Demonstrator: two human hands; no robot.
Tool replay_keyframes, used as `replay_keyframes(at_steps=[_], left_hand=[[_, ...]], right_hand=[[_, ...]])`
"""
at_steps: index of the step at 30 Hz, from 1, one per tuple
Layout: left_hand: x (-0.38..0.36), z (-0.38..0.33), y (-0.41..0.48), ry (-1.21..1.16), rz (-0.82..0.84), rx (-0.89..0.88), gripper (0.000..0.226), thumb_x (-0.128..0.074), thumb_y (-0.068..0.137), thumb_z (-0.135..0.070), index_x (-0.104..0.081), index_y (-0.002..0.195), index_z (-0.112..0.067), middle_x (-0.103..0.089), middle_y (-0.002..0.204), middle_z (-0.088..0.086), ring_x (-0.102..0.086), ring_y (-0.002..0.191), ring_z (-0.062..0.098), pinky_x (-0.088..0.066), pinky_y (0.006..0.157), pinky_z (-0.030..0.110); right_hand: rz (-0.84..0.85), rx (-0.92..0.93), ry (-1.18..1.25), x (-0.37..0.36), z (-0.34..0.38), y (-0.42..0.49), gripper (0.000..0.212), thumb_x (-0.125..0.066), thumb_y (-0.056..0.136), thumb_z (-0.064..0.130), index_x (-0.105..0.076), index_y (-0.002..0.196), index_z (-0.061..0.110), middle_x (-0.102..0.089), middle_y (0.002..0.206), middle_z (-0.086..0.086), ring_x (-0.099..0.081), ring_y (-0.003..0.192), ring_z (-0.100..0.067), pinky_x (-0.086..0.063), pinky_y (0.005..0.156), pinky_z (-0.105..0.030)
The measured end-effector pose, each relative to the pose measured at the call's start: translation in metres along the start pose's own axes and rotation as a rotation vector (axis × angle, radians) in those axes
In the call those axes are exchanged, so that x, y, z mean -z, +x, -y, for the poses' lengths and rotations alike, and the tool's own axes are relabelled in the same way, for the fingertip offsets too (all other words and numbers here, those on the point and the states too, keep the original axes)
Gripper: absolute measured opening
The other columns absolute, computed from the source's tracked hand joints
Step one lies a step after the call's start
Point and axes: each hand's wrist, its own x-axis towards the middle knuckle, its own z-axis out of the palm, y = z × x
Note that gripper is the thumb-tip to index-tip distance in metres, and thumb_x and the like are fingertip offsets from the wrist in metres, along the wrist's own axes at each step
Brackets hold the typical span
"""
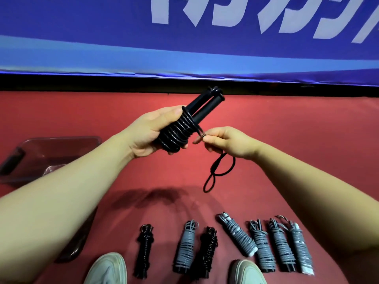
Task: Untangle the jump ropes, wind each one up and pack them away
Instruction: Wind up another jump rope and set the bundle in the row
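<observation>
Lightly, our right fingertips [205, 138] pinched the loose end of the black jump rope [178, 130], thumb against forefinger, the other fingers curled. Our right hand [227, 143] sat just right of that rope, and a slack loop [217, 173] dangled below it. Our left hand [147, 132] gripped the rope's coils and twin handles [205, 105], fingers wrapped around them. Left of and below the rope stood a clear bin [61, 139]; something crumpled and see-through lay inside, but we could not tell what. Nearer us than the rope, seven wound ropes [261, 247] lay in a row on the red floor [297, 130].
</observation>
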Motion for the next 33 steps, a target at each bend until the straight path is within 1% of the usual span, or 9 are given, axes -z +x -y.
replay_keyframes(at_steps=[3,7,14,18,20,22,25,29,33], left_hand=[[-0.006,-0.004,-0.003,0.156,0.107,0.102,0.017,-0.063,0.084,-0.032,-0.068,0.098,-0.023,-0.069,0.080,0.006,-0.065,0.059,0.024,-0.048,0.044,0.026],[-0.010,0.009,-0.002,0.729,0.159,0.351,0.017,-0.065,0.088,-0.029,-0.062,0.103,-0.021,-0.073,0.082,0.007,-0.069,0.065,0.027,-0.057,0.058,0.038],[-0.008,0.035,0.013,1.086,-0.056,0.449,0.039,-0.055,0.089,-0.034,-0.048,0.126,-0.041,-0.071,0.075,0.000,-0.065,0.059,0.023,-0.053,0.053,0.027],[0.004,0.043,0.008,0.981,-0.201,0.286,0.010,-0.050,0.090,-0.027,-0.054,0.095,-0.034,-0.067,0.071,0.007,-0.065,0.058,0.029,-0.054,0.051,0.037],[0.011,0.044,0.008,0.883,-0.291,0.213,0.011,-0.050,0.092,-0.023,-0.056,0.098,-0.028,-0.066,0.071,0.006,-0.064,0.058,0.027,-0.053,0.053,0.038],[0.016,0.043,0.011,0.817,-0.361,0.153,0.018,-0.051,0.093,-0.021,-0.057,0.108,-0.029,-0.067,0.080,0.004,-0.065,0.068,0.028,-0.053,0.064,0.039],[0.024,0.043,0.012,0.765,-0.403,0.115,0.040,-0.051,0.095,-0.019,-0.049,0.131,-0.034,-0.068,0.095,0.003,-0.064,0.076,0.024,-0.052,0.074,0.036],[0.037,0.038,0.010,0.631,-0.514,0.061,0.030,-0.050,0.096,-0.018,-0.054,0.122,-0.033,-0.065,0.078,0.002,-0.063,0.056,0.021,-0.051,0.054,0.031],[0.054,0.026,0.001,0.370,-0.697,0.120,0.030,-0.049,0.097,-0.019,-0.055,0.123,-0.033,-0.061,0.080,0.006,-0.058,0.047,0.018,-0.053,0.041,0.034]], right_hand=[[-0.026,0.010,-0.343,0.014,0.000,0.001,0.018,-0.054,0.094,0.016,-0.066,0.083,0.025,-0.058,0.067,0.004,-0.047,0.060,0.003,-0.038,0.063,-0.017],[0.080,-0.099,-0.855,0.021,0.008,0.004,0.026,-0.056,0.091,0.038,-0.066,0.108,0.020,-0.068,0.100,0.000,-0.056,0.088,-0.016,-0.037,0.068,-0.026],[-0.037,-0.053,-0.924,-0.007,0.041,0.013,0.029,-0.052,0.092,0.034,-0.068,0.103,0.013,-0.068,0.096,-0.007,-0.059,0.091,-0.025,-0.040,0.064,-0.030],[-0.062,-0.070,-0.712,-0.024,0.046,0.013,0.027,-0.045,0.094,0.020,-0.063,0.108,0.007,-0.063,0.085,-0.010,-0.053,0.073,-0.023,-0.036,0.061,-0.031],[-0.058,-0.104,-0.498,-0.030,0.042,0.011,0.022,-0.045,0.093,0.014,-0.058,0.110,0.009,-0.056,0.076,-0.003,-0.049,0.067,-0.019,-0.036,0.059,-0.029],[-0.027,-0.149,-0.301,-0.039,0.038,0.009,0.017,-0.046,0.093,0.012,-0.053,0.108,0.016,-0.055,0.074,0.002,-0.056,0.074,-0.020,-0.046,0.071,-0.027],[0.037,-0.156,-0.273,-0.048,0.031,0.010,0.018,-0.052,0.091,0.015,-0.045,0.106,0.022,-0.062,0.080,0.003,-0.062,0.088,-0.022,-0.048,0.084,-0.032],[0.054,-0.228,-0.370,-0.046,0.007,0.012,0.006,-0.050,0.091,0.014,-0.049,0.094,0.019,-0.066,0.078,-0.002,-0.063,0.080,-0.020,-0.046,0.074,-0.026],[-0.032,-0.471,-0.285,-0.036,-0.048,0.007,0.009,-0.040,0.097,0.009,-0.049,0.096,0.012,-0.056,0.065,-0.001,-0.057,0.047,-0.010,-0.042,0.047,-0.017]])
